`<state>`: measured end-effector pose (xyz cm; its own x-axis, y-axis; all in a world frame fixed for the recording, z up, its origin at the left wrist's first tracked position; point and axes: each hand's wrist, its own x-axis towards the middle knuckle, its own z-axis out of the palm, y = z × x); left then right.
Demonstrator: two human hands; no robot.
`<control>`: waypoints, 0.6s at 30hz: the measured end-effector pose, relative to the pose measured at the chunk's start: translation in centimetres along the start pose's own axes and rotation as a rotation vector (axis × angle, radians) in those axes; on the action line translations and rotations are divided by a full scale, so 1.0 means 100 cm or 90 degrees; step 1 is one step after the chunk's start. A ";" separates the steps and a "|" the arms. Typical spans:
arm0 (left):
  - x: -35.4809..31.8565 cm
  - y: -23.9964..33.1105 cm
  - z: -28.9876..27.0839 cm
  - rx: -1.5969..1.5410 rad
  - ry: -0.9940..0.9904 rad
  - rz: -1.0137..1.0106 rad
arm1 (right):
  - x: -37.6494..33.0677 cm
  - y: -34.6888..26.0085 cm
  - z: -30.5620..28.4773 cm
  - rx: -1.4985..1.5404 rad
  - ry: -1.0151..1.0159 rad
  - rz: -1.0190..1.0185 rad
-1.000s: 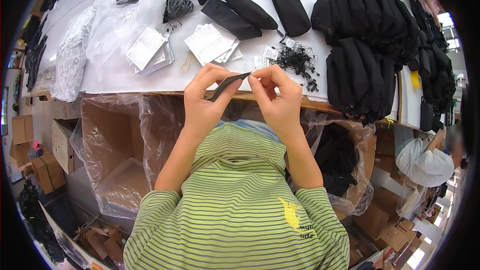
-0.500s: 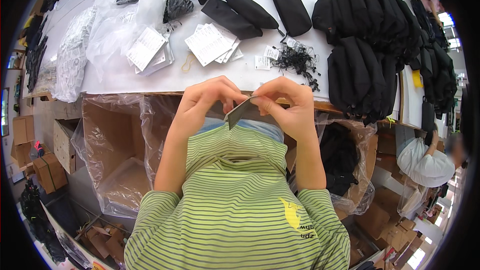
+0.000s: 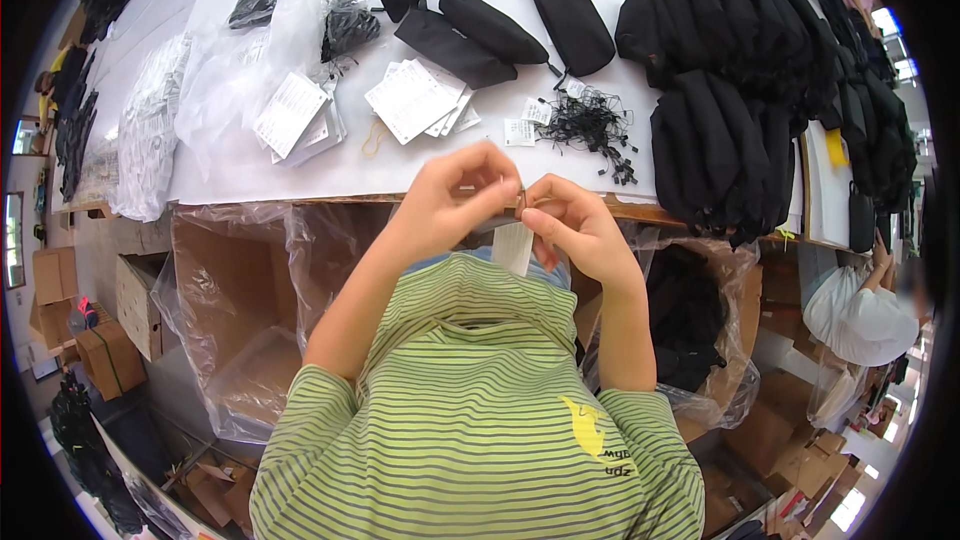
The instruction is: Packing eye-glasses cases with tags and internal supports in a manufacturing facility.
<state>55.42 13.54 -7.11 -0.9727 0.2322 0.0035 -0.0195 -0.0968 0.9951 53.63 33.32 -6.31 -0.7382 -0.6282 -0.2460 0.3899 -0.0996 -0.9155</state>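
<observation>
In front of my waist, at the table's near edge, a pale hang tag (image 3: 512,246) dangles below my fingertips. My right hand (image 3: 582,228) pinches it at its upper end. Close beside it, my left hand (image 3: 462,192) is closed in a pinch; a thin dark strand seems to be at its fingertips, too small to make out surely. Beyond my hands lie a tangle of black tag strings (image 3: 585,130), a stack of white tags (image 3: 415,100) and a second tag stack (image 3: 295,120). Black zip pouches (image 3: 568,25) rest farther back.
Piled black pouches (image 3: 720,150) cover the table's right side. Clear plastic bags (image 3: 215,100) and a bundle of white labels (image 3: 150,130) lie left. Below the edge stand plastic-lined cartons (image 3: 235,290). Another person (image 3: 855,300) is at the far right.
The tag has swung from a tilted, dark-looking position to hanging with its pale face showing. My left hand has moved right, nearer my right hand, which has dropped slightly.
</observation>
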 end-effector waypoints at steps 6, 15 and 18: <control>0.113 -0.047 -0.043 0.861 0.248 0.352 | -0.008 0.011 -0.017 -0.022 0.050 -0.023; 0.179 -0.046 -0.059 0.950 0.064 0.431 | -0.044 0.006 -0.023 0.050 0.070 -0.028; 0.164 0.006 -0.032 0.573 0.186 0.473 | -0.053 0.008 -0.028 0.044 0.075 -0.028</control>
<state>38.70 14.23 -6.78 -0.6959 0.1667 0.6986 0.6234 0.6231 0.4724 56.28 38.75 -6.60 -0.8131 -0.5276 -0.2459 0.3902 -0.1805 -0.9029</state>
